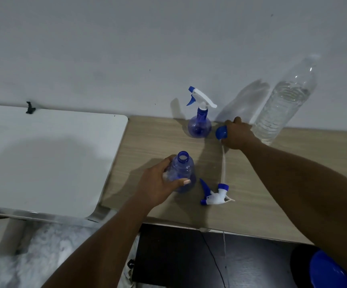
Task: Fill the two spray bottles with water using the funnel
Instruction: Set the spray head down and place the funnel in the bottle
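On the head camera, our left hand held the uncapped spray bottle, fingers curled round its body, upright on the wooden surface. Its trigger head lay at four o'clock from it. At one o'clock our right hand gripped the blue funnel with curled fingers, between the capped spray bottle and the large water bottle. We judged the task barely begun: one bottle opened, neither visibly filled, the second cap on.

Translucent blue plastic bottle on matt wood-grain table
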`<state>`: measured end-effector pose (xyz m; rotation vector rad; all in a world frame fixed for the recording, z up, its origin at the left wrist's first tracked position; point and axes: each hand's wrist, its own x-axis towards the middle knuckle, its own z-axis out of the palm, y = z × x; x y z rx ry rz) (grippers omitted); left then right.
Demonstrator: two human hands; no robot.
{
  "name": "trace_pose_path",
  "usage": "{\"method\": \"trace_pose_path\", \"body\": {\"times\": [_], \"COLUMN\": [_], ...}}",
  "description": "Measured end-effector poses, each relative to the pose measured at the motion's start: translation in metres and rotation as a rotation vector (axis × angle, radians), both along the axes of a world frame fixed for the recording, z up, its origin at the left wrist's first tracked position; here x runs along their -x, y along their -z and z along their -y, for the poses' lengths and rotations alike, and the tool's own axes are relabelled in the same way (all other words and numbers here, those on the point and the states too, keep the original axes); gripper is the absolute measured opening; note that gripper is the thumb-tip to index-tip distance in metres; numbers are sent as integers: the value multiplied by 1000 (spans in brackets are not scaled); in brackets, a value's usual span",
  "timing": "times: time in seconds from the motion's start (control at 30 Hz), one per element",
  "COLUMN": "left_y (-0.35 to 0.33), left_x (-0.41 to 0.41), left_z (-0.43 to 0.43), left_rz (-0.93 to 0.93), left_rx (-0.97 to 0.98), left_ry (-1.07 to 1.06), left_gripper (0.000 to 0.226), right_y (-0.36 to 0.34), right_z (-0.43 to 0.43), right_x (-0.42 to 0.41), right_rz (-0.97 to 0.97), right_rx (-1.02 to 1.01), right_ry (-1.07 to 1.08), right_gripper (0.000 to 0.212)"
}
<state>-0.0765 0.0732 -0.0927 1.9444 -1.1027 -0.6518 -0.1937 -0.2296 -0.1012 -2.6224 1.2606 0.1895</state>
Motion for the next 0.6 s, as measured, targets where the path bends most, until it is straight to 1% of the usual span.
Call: {"method": "trace_pose_path", "body": {"times": [0.07, 0.17, 0.2, 0.27, 0.33, 0.4, 0.43, 0.5, 0.6], "left_y": [-1, -2, -2, -1, -1, -1, -2, -4, -5], "left_x": [1, 1, 1, 3, 4, 4, 4, 3, 2], "left_z": [0, -1, -1, -1, -2, -3, -3, -3, -4], "left_rz": [-2, -14, -18, -24, -32, -55, -64, -80, -71], "left_rx": [-1, 1, 3, 8, 11, 16, 16, 21, 12], "left_ry": [2, 3, 2, -1, -9, -12, -10, -2, 15], "left_gripper": [65, 62, 62, 61, 60, 59, 58, 57, 57], "right_y": [5, 7, 6, 2, -7, -19, -28, -45, -70], "right_z": [-4, -8, -8, -10, -12, -14, -16, -28, -63], "right_x": [1, 5, 7, 12, 16, 19, 19, 19, 18], "right_rz": [13, -16, -31, -25, 56, 201, 287, 460, 658], "right_rx": [7, -40, -55, -67, -48, -32, -58, -203, -569], "right_ry": [29, 87, 105, 137, 154, 182, 219, 310, 330], "right_gripper": [54, 71, 74, 70, 69, 77, 82, 85, 69]}}
